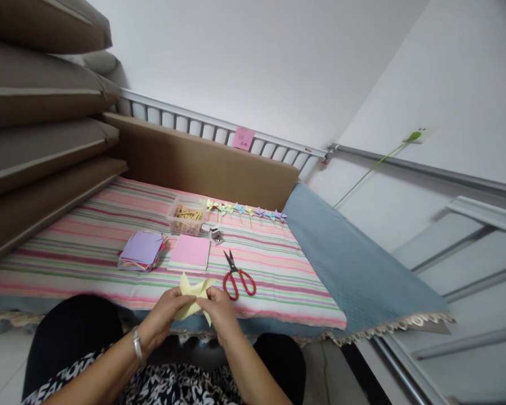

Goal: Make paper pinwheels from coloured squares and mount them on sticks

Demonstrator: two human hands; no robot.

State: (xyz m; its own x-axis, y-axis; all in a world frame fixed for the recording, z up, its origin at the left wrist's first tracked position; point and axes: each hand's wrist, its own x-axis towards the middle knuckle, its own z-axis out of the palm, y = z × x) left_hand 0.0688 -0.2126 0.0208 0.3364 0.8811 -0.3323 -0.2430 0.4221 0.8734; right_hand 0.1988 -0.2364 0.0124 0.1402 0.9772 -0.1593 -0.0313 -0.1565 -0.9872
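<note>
Both hands at the near edge, working on one piece. Left hand (pixel 165 314): grip closed on the left side of the yellow paper (pixel 197 291), thumb on top. Right hand (pixel 220 313): grip closed on its right side, thumb pressing near the middle. Yellow paper held between the two hands, its pointed flaps standing outward; underside not visible. Silver bracelet (pixel 138 345) on the left wrist.

Layout on the striped cloth (pixel 283 287): scissors (pixel 233 270) just beside the right hand, red handles near, blades parted slightly and pointing far; contact with the hand cannot be told. Pink paper stack (pixel 189 251) beyond the yellow paper. Purple-topped paper stack (pixel 143 247) to the left of it, edges uneven, other colours showing below. Clear box (pixel 178 226) farther back, holding thin wooden sticks (pixel 188 214). Small dark-and-white item (pixel 215 233) right of the box, too small to identify.

Far side: pinwheels (pixel 238 207) on sticks in a row running right from the box, in yellow, green, blue and purple. Brown board (pixel 202 163) stands behind them; pink note (pixel 243 138) on the white rail (pixel 168 105) above, handwriting not legible
</note>
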